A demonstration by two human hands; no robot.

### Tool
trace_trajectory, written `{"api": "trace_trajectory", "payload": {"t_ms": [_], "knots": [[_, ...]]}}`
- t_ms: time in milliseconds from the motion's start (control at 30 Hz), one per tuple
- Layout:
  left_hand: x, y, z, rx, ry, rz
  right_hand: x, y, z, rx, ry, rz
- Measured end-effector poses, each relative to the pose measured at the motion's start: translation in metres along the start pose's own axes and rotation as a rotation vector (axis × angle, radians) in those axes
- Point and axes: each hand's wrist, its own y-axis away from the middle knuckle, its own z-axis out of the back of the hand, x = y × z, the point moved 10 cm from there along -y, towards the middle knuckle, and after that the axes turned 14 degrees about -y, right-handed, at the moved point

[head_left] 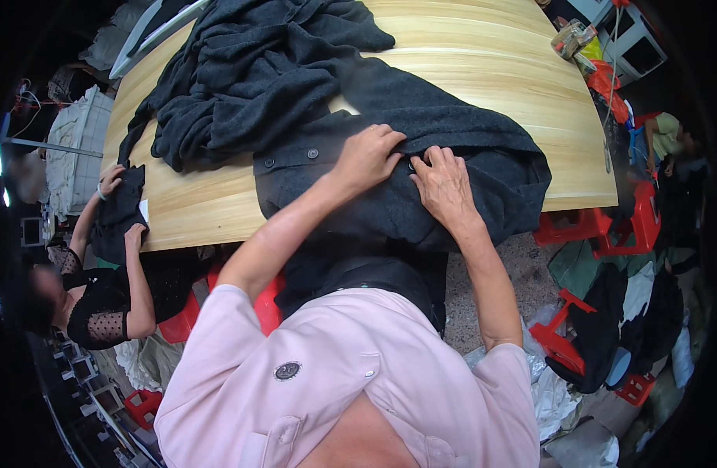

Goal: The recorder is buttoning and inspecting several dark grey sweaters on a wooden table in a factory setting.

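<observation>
A dark grey knit garment with buttons, like a cardigan (491, 168), lies across the table's near edge and drapes over it. My left hand (370, 158) has its fingers bent and closed on a fold of the cloth. Close by on the right, my right hand (444, 186) pinches the same band of fabric beside a button, partly hidden by its fingers. Two dark round buttons show left of my left hand: a nearer button (312, 153) and a farther-left button (269, 163). The fingertips of both hands are partly buried in the cloth.
More dark knit garments (241, 86) lie heaped on the wooden table (468, 54) at the far left. A co-worker (101, 296) handles dark cloth at the left edge. Red stools (647, 218) stand at the right, near bags and cloth on the floor.
</observation>
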Motion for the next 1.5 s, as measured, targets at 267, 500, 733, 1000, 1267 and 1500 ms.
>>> {"api": "trace_trajectory", "payload": {"t_ms": [267,500,733,1000,1267,1500], "knots": [[-0.021,-0.016,-0.011,-0.116,0.032,0.041,0.001,0.003,0.000,-0.127,-0.004,0.139],[-0.003,-0.004,-0.021,-0.066,0.384,0.069,-0.003,0.005,0.009,-0.193,-0.129,0.215],[-0.008,-0.004,-0.025,0.007,0.401,0.007,0.014,0.007,0.022,-0.244,-0.095,0.332],[-0.005,0.001,-0.022,0.032,0.466,0.033,0.019,0.000,0.023,-0.240,0.043,0.322],[0.006,0.002,-0.035,0.192,0.750,0.073,0.010,-0.001,0.013,-0.130,0.014,0.295],[0.003,0.005,-0.037,0.150,0.730,0.117,0.004,0.002,0.017,-0.187,-0.134,0.246]]}}
